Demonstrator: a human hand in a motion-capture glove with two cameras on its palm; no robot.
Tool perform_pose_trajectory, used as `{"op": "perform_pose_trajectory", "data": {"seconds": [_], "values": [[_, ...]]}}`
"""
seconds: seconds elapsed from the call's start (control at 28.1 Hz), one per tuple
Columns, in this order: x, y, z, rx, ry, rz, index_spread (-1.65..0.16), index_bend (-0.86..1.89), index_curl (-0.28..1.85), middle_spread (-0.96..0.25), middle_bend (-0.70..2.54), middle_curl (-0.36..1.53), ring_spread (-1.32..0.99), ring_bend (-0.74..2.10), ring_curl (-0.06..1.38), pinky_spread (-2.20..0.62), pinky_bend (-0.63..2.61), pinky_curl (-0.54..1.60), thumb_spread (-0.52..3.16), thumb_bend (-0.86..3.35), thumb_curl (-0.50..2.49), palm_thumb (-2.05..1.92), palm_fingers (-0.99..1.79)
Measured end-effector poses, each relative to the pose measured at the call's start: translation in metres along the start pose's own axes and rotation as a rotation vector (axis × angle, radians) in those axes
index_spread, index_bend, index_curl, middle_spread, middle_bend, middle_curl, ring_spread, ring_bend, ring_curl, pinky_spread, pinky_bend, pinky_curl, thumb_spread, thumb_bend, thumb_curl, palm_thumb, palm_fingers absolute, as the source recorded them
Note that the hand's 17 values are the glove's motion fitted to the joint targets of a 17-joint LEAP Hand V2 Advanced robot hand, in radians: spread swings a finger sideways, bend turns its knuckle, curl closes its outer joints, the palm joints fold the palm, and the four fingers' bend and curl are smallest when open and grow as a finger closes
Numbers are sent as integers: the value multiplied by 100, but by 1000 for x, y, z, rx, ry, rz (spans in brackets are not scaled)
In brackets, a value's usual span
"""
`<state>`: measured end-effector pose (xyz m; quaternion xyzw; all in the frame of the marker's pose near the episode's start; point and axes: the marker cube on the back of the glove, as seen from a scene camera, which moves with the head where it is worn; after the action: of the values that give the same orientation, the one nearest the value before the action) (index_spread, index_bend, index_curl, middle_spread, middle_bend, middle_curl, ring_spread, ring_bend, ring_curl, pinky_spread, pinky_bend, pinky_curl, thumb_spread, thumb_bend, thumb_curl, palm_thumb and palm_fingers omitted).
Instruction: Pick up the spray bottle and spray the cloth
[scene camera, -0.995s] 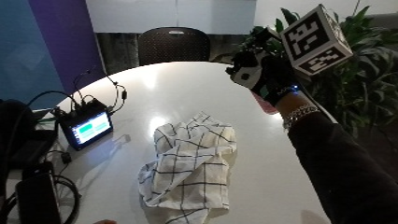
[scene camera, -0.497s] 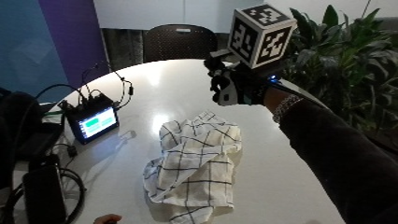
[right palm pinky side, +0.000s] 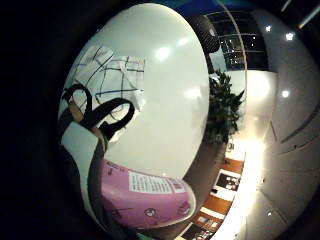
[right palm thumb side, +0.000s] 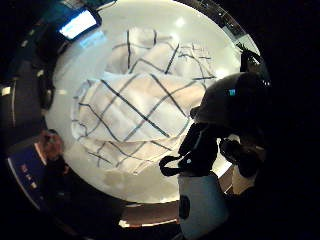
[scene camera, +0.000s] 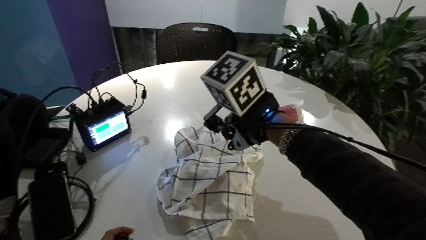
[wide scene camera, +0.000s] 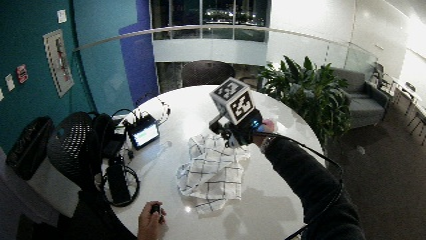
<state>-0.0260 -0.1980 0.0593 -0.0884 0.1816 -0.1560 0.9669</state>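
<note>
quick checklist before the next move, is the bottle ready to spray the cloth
1. Bottle in hand: ok. The gloved right hand holds the spray bottle, its pink label close to the palm.
2. Hand over the target: ok. The checked cloth lies on the white table right below the hand.
3. Cloth exposed: ok. It is crumpled, with nothing on it.
4. Nozzle aimed at the cloth: cannot tell. The spray head shows, its opening does not.
5. Finger on the trigger: cannot tell.
6. Overspray: not ok. A small lit monitor stands beside the cloth.
</note>
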Motion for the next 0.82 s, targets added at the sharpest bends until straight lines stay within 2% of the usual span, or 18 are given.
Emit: {"op": "perform_pose_trajectory", "data": {"seconds": [0.21,0.39,0.6,0.82], "values": [[-17,0,12,-50,43,-40,-30,34,63,-21,63,57,-21,64,47,-34,52,41,37,-3,69,89,135],[-27,-3,2,-38,-39,-54,-30,34,64,-21,63,57,-22,64,47,-35,52,41,36,-3,71,88,135],[-42,-6,-32,68,-231,-77,-30,33,64,-22,63,58,-22,64,47,-35,51,41,36,-3,72,88,135],[-65,-6,-70,244,-536,-117,-30,33,65,-22,63,58,-22,65,47,-35,51,41,36,-3,73,88,135]]}}
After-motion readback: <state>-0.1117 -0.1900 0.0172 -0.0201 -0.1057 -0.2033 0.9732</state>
